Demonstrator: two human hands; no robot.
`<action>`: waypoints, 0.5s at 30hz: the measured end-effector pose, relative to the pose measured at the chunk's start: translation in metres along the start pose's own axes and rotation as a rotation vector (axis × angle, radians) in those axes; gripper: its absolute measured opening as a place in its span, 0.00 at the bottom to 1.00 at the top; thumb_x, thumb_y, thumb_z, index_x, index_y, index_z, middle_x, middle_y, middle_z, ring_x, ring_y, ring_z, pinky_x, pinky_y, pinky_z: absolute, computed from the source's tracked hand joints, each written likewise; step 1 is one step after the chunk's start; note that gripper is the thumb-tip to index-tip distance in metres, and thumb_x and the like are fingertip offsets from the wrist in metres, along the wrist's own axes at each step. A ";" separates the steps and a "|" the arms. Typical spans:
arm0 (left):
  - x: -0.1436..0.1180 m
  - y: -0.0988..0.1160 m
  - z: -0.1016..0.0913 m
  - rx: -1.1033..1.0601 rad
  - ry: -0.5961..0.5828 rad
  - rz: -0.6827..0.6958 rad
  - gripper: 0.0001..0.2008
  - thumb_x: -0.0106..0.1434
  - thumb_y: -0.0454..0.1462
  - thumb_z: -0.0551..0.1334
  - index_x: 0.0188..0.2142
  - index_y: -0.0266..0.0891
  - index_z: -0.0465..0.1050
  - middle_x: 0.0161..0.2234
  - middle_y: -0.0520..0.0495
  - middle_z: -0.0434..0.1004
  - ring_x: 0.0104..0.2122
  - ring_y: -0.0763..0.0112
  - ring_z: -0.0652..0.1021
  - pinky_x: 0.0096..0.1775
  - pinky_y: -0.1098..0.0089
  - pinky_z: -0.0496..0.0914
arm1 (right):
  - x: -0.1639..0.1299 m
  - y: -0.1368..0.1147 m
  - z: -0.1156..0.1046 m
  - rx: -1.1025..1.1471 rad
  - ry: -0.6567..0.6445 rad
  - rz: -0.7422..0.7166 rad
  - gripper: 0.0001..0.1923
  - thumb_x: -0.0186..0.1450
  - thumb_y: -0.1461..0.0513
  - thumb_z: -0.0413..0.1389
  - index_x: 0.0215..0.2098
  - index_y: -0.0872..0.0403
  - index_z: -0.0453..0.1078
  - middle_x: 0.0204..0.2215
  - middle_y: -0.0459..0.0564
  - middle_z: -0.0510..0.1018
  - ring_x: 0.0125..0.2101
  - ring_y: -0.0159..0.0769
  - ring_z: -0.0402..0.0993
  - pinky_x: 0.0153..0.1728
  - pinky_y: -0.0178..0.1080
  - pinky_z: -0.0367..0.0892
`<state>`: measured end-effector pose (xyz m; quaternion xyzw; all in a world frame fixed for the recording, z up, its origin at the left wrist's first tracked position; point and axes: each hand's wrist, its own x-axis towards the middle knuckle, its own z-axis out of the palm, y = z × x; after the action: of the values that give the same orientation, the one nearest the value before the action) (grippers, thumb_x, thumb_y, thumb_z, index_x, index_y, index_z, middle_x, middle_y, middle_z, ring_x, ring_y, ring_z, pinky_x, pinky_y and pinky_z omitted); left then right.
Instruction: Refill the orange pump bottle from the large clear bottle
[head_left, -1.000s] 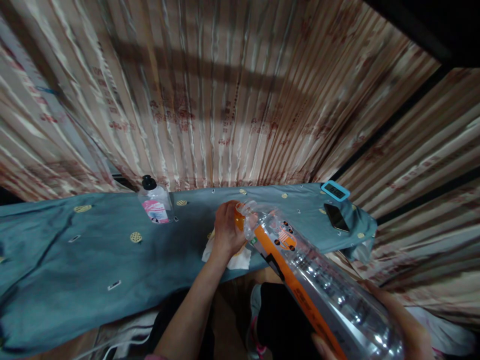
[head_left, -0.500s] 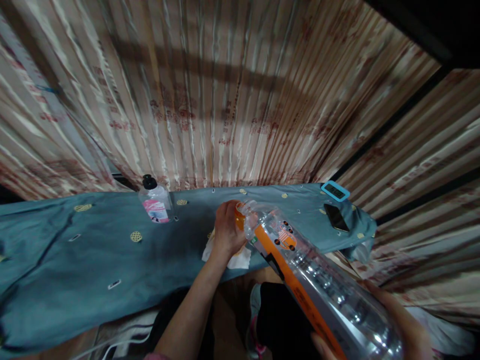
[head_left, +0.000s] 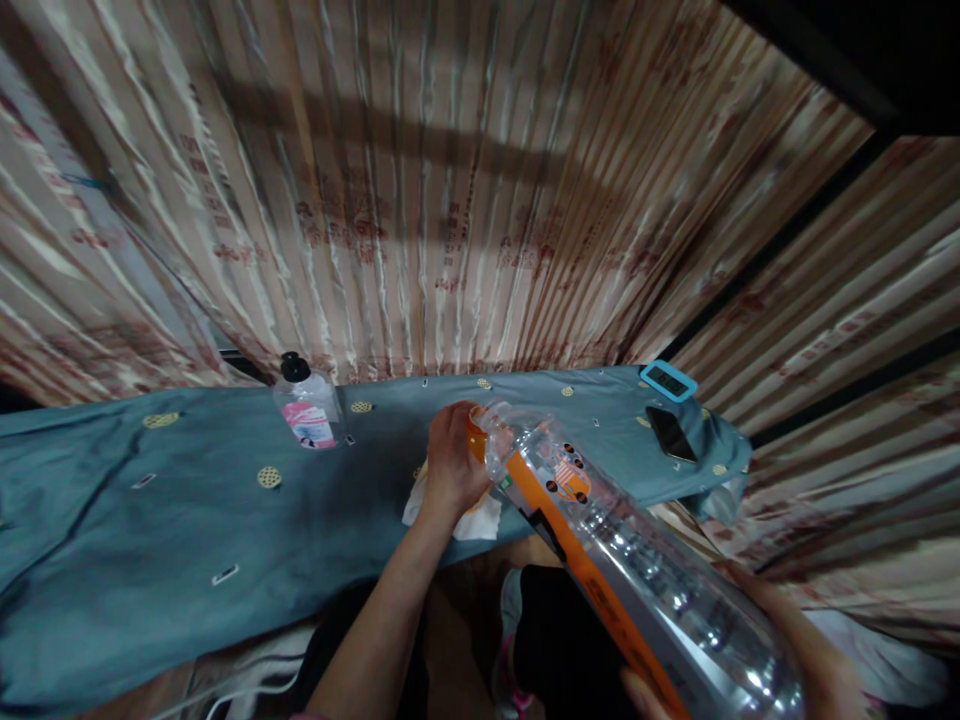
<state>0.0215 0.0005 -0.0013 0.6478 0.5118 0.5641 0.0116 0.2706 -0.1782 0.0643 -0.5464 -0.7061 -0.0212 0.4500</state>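
A large clear plastic bottle (head_left: 652, 560) with an orange label slants across the lower right of the head view, its neck toward the middle. My right hand (head_left: 802, 640) is wrapped round its base end, partly cut off by the bottom edge of the view. At the neck, the fingers of my left hand (head_left: 454, 460) are closed on an orange cap (head_left: 476, 435). Whether the cap sits fully on the mouth is hard to see. Beneath my left hand lies a white tissue (head_left: 480, 522), mostly covered by the hand.
A blue patterned cloth (head_left: 187, 520) covers the long narrow table. On it stand a clear bottle with a black top and pink label (head_left: 311, 420) at left, and at right lie a blue-framed digital clock (head_left: 669, 381) and a black phone (head_left: 671, 434). Pleated curtains (head_left: 450, 200) hang behind.
The view has shifted very slightly. Both hands and the bottle keep nearly the same pose.
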 end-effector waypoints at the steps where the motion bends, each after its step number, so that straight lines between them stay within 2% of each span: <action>1: 0.000 0.000 0.000 -0.003 0.001 0.008 0.15 0.64 0.44 0.67 0.47 0.41 0.70 0.43 0.43 0.79 0.43 0.57 0.81 0.47 0.58 0.77 | 0.002 0.002 -0.002 0.018 -0.052 0.002 0.40 0.59 0.51 0.69 0.67 0.36 0.65 0.41 0.47 0.85 0.35 0.50 0.84 0.31 0.49 0.83; 3: 0.000 -0.001 0.000 -0.007 0.003 0.018 0.15 0.64 0.44 0.67 0.47 0.41 0.70 0.43 0.43 0.80 0.43 0.58 0.81 0.47 0.59 0.77 | 0.005 0.009 -0.005 0.023 -0.117 -0.013 0.36 0.64 0.53 0.65 0.68 0.34 0.63 0.36 0.44 0.85 0.30 0.46 0.84 0.28 0.45 0.82; 7: 0.000 0.000 0.001 -0.013 0.023 0.023 0.14 0.65 0.44 0.66 0.46 0.41 0.70 0.42 0.43 0.80 0.42 0.58 0.81 0.46 0.59 0.77 | 0.001 0.026 -0.011 -0.039 -0.093 -0.106 0.40 0.64 0.56 0.66 0.72 0.38 0.59 0.40 0.47 0.86 0.35 0.48 0.86 0.29 0.45 0.83; 10: 0.000 0.000 0.001 -0.015 0.033 0.019 0.14 0.66 0.44 0.65 0.46 0.41 0.70 0.42 0.43 0.80 0.42 0.58 0.81 0.46 0.59 0.77 | 0.001 0.038 -0.016 -0.045 -0.155 -0.155 0.42 0.65 0.59 0.66 0.73 0.34 0.57 0.38 0.45 0.87 0.36 0.48 0.86 0.31 0.45 0.84; 13: -0.001 0.000 0.001 -0.006 0.024 0.002 0.14 0.65 0.44 0.65 0.46 0.41 0.70 0.42 0.43 0.80 0.43 0.58 0.81 0.47 0.58 0.77 | 0.003 0.040 -0.017 -0.043 -0.218 -0.175 0.39 0.66 0.61 0.64 0.71 0.30 0.58 0.37 0.42 0.87 0.34 0.45 0.86 0.30 0.43 0.84; 15: 0.000 0.000 0.002 -0.007 0.024 0.002 0.14 0.65 0.44 0.65 0.46 0.42 0.70 0.42 0.43 0.80 0.43 0.58 0.81 0.47 0.59 0.77 | 0.001 0.034 -0.014 -0.040 -0.166 -0.138 0.40 0.65 0.60 0.65 0.71 0.31 0.58 0.38 0.43 0.87 0.34 0.46 0.86 0.29 0.43 0.83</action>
<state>0.0226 0.0012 -0.0022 0.6416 0.5092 0.5736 0.0073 0.3055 -0.1708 0.0576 -0.5051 -0.7765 -0.0208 0.3763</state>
